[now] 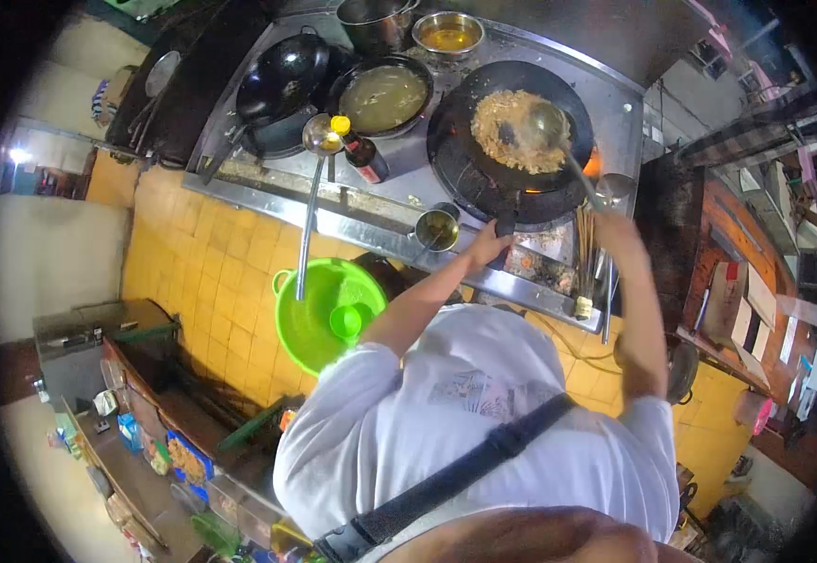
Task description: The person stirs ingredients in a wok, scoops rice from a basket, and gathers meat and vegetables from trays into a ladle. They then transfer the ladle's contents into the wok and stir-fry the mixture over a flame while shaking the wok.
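A black wok (455,141) sits over the burner, tilted slightly, with an orange flame at its right edge. Brownish chopped food (497,122) lies in it. My left hand (490,246) is closed around the wok's dark handle (505,225) at the near side. In my right hand (618,233) is the long handle of a ladle (547,124), whose bowl rests among the food, slightly blurred. Just left of my left hand stands a small metal pot (437,231). A bundle of thin sticks (585,253) lies near my right hand.
Left on the stove are a second wok (282,80), a pan of cloudy liquid (385,97), a bowl of yellow liquid (448,36) and a dark bottle (364,158). Another ladle (309,211) overhangs the front edge. Below it is a green basin (297,324) on yellow tiles.
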A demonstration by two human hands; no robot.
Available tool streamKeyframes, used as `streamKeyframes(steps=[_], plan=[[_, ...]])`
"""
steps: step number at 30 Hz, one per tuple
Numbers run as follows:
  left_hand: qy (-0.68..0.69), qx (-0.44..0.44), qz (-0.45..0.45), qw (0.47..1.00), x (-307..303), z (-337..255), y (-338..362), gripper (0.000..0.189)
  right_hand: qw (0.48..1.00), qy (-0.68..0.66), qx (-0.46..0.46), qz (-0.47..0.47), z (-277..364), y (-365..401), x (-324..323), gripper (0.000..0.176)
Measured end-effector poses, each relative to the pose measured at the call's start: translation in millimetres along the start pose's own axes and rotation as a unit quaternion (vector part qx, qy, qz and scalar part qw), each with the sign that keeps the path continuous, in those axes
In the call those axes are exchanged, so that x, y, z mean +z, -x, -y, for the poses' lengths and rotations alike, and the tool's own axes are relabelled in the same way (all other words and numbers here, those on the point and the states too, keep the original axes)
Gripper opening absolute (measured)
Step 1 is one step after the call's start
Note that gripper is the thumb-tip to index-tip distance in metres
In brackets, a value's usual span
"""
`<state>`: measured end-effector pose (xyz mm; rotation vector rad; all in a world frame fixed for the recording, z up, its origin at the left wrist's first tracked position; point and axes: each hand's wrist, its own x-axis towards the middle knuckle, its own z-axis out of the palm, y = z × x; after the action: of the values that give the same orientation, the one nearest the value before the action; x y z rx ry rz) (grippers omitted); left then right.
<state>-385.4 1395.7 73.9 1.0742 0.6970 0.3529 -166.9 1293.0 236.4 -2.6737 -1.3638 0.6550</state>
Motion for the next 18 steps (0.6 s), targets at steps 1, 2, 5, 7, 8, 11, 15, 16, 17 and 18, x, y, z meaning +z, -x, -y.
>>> streamKeyframes(steps=[1, 2, 5, 7, 8, 11, 15, 16, 17, 18], plan=[[-0.001, 0.001, 0.007, 1.0, 1, -3, -3, 0.034, 0.989, 0.055, -0.054, -0.124, -9, -18, 34, 0.034], [-0.01, -0.011, -0.003, 1.0, 0, -6, -3, 0.033, 0.989, 0.057, -0.046, -0.127, -7, -31, 55, 0.034], [0.002, -0.028, 0.004, 1.0, 8, -19, 7, 0.031, 0.995, 0.038, -0.084, 0.035, 4, -21, 42, 0.032], [0.052, -0.054, 0.046, 0.996, 4, -20, 4, 0.028, 0.991, -0.036, 0.002, 0.126, -1, 7, -43, 0.037], [0.056, -0.054, 0.043, 0.996, 5, -21, 1, 0.028, 0.966, 0.004, 0.079, 0.248, 15, 18, -96, 0.042], [0.041, -0.128, -0.015, 0.991, 17, -51, 16, 0.022, 0.999, 0.035, -0.017, -0.022, -14, -23, 9, 0.037], [-0.01, -0.153, -0.17, 0.974, 57, -97, 37, 0.021, 0.997, -0.037, -0.069, 0.008, 16, 0, 42, 0.034], [0.102, -0.156, -0.192, 0.963, 73, -86, 34, 0.023, 0.996, -0.02, -0.092, 0.0, 18, 28, 13, 0.034], [0.206, -0.207, -0.126, 0.948, 94, -140, 73, 0.022, 0.993, -0.002, -0.115, -0.011, 20, 62, -31, 0.034], [0.403, -0.19, -0.027, 0.895, 103, -173, 95, 0.018, 0.993, 0.08, -0.083, -0.004, 33, 93, -66, 0.037]])
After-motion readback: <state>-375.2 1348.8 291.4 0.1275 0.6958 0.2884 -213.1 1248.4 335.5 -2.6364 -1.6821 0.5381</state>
